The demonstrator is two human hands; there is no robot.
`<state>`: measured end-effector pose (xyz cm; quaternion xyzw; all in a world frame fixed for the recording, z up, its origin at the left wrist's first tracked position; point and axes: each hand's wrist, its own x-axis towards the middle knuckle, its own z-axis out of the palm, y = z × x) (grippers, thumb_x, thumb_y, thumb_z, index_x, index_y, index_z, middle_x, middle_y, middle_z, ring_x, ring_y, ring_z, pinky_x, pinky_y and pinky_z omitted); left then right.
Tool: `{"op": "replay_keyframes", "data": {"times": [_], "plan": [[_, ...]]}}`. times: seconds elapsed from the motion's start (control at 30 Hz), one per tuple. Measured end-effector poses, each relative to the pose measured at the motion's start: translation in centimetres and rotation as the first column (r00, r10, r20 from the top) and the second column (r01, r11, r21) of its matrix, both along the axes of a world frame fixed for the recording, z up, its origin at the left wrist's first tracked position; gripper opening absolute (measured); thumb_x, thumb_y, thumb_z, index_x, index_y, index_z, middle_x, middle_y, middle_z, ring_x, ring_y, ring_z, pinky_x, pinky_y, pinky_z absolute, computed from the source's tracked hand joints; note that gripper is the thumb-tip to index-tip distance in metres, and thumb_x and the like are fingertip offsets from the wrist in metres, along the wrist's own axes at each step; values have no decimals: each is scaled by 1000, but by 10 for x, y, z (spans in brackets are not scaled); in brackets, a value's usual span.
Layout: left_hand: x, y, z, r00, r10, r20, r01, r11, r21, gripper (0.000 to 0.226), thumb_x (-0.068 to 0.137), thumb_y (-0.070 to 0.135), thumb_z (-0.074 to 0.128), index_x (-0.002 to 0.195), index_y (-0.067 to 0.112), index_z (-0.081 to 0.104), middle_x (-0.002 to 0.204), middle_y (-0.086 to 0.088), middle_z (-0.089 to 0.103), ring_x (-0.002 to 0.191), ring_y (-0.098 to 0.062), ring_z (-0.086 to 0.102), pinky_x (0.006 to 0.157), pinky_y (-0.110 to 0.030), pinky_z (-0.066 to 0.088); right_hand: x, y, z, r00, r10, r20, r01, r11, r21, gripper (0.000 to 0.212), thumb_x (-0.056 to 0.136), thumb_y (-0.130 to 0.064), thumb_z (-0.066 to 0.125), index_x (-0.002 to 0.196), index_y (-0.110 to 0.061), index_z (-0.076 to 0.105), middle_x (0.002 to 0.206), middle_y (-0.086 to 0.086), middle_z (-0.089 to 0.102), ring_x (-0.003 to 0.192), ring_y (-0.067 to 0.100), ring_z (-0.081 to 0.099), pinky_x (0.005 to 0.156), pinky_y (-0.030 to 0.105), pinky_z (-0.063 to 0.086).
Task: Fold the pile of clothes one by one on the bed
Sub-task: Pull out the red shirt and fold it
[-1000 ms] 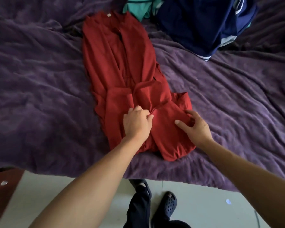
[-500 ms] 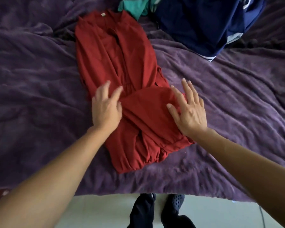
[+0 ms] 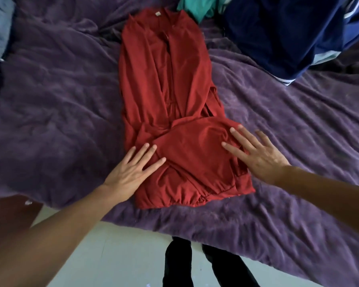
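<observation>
long rust-red soft-fabric garment (image 3: pixel 166 79) lies on the purple plush bedspread (image 3: pixel 60 100), long axis 12 to 6. my left hand (image 3: pixel 131 170) rests flat on its 7 o'clock edge, fingers spread; my right hand (image 3: pixel 257 156) flat at 5, spread too. both equally near; i'd fold toward 12.

One wide-angle camera, worn on the person's head, looks forward and steeply down at the rumpled purple plush bedspread (image 3: pixel 56 104) from close above its near edge. Below that edge the pale smooth floor (image 3: pixel 120 255) and dark trouser legs (image 3: pixel 177 263) show at the view's bottom.
</observation>
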<state>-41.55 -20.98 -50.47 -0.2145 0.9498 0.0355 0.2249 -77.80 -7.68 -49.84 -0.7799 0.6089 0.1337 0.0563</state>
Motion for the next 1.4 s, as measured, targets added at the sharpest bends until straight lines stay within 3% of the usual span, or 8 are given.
{"op": "replay_keyframes", "data": {"times": [0.23,0.43,0.57,0.67,0.87,1.03,1.27,1.4], "plan": [[-37,5,-14,996,52,75,-63,987,148,71,87,10,38,149,39,19,161,2,4,148,-21,2,119,-43,7,19,-20,-29,943,333,7,-329,928,176,99,60,-31,77,149,-28,32,156,13,24,142,35,27,109,59,29],[-26,-3,37,930,237,281,-288,945,156,79,82,14,53,151,34,18,161,-5,6,148,-22,8,118,-37,16,-11,-3,-1,997,50,65,-59,987,148,102,47,-19,83,139,-20,38,138,19,51,126,37,51,92,58,46],[-42,47,50,980,159,-122,-154,987,44,90,62,42,60,147,30,32,158,-14,17,145,-34,19,112,-54,23,31,18,23,968,24,251,-20,1000,-20,92,63,-51,60,144,-12,38,151,21,33,140,40,29,107,58,32],[-65,86,18,977,195,87,-202,976,78,115,57,60,69,151,31,11,160,-12,2,145,-40,6,107,-68,18,70,34,1,989,21,147,-52,977,208,106,57,-47,72,148,-9,30,156,21,21,142,42,21,106,65,28],[-78,81,-7,868,428,254,-466,877,117,85,88,15,55,150,41,3,160,2,0,146,-35,9,106,-55,33,72,27,-32,991,-13,136,-38,932,362,59,78,-14,32,133,-10,54,139,14,52,123,36,54,80,54,52],[-87,34,69,874,370,316,-478,777,411,73,83,6,44,144,45,31,150,9,37,133,-21,42,105,-37,40,44,-11,51,933,-60,354,-132,859,494,71,86,-14,51,151,-24,24,157,-3,25,141,17,33,111,33,32],[-131,-133,164,829,451,330,-558,702,441,19,80,4,49,76,20,58,87,1,64,76,-20,60,57,-22,44,4,-175,135,811,-340,477,10,822,569,41,74,-6,57,114,-1,62,102,3,63,92,19,57,75,21,45],[-151,-227,143,762,626,163,-639,687,347,25,80,6,61,104,13,63,109,-10,65,94,-27,62,68,-23,45,-17,-276,116,870,-396,293,261,876,406,46,76,-11,68,122,-11,61,122,11,60,109,27,56,85,26,42]]}}
